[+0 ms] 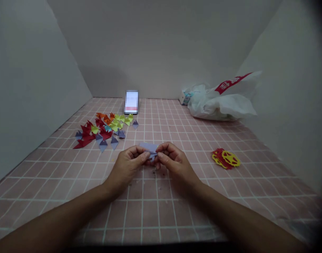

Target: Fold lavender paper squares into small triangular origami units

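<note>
Between my two hands, at the middle of the table, is a piece of lavender paper (148, 146) with a fold in it. My left hand (130, 161) pinches its left side between thumb and fingers. Opposite, the thumb and fingertips of my right hand (173, 160) close on its right side. The fingers cover much of the paper's lower part. Beyond my left hand lies a spread of small folded paper pieces in red (85, 135), orange (107, 119), yellow-green (116, 124) and purple-grey (114, 142).
A phone (131, 102) with a lit screen stands at the back. At back right, a white plastic bag (221, 103) rests against a small box (185, 97). Red and yellow gear-shaped cutouts (230, 159) are stacked right of my hands. Pale walls enclose the pink gridded tabletop (161, 218).
</note>
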`<state>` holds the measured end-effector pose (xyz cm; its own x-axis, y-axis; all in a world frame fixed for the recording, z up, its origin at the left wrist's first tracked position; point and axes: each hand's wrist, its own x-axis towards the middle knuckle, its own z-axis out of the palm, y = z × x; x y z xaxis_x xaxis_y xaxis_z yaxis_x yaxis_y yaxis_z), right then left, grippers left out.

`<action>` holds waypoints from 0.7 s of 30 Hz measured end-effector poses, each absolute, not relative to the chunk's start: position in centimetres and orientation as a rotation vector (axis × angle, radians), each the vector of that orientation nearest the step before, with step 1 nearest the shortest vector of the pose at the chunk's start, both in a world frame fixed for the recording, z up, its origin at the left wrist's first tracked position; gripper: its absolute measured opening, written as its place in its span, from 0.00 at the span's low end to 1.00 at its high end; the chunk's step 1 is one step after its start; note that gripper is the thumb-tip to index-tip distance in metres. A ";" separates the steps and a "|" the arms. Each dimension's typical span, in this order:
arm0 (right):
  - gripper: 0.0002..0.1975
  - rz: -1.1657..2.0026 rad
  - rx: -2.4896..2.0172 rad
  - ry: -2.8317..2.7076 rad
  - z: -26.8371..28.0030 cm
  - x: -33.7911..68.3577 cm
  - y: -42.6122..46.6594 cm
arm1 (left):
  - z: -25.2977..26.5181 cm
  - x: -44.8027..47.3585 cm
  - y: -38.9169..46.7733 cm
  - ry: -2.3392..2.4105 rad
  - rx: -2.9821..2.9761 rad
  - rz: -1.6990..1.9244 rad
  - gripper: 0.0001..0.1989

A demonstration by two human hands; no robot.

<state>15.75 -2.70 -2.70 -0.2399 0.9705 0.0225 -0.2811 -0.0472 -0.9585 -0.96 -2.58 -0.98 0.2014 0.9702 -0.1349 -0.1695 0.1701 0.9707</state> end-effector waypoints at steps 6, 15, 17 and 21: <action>0.10 1.550 -0.856 -1.114 -2.4 15.7 -2.5 | -1.5 -1.1 -2.4 0.996 1.025 1.059 0.08; 0.09 1.540 -0.853 -1.129 -2.0 15.6 -2.7 | -1.1 -1.0 -2.4 1.012 1.052 1.011 0.07; 0.08 1.545 -0.869 -1.136 -1.9 15.6 -2.7 | -1.0 -1.0 -2.5 1.014 1.066 1.008 0.07; 0.09 1.554 -0.879 -1.139 -1.8 15.6 -2.8 | -1.0 -1.0 -2.5 1.030 1.088 1.013 0.07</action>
<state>15.57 -2.78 -1.76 -0.2581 0.9661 -0.0035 -0.2871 -0.0802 -0.9545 -0.99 -2.54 -1.02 0.2111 0.9678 -0.1374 -0.1211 0.1653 0.9788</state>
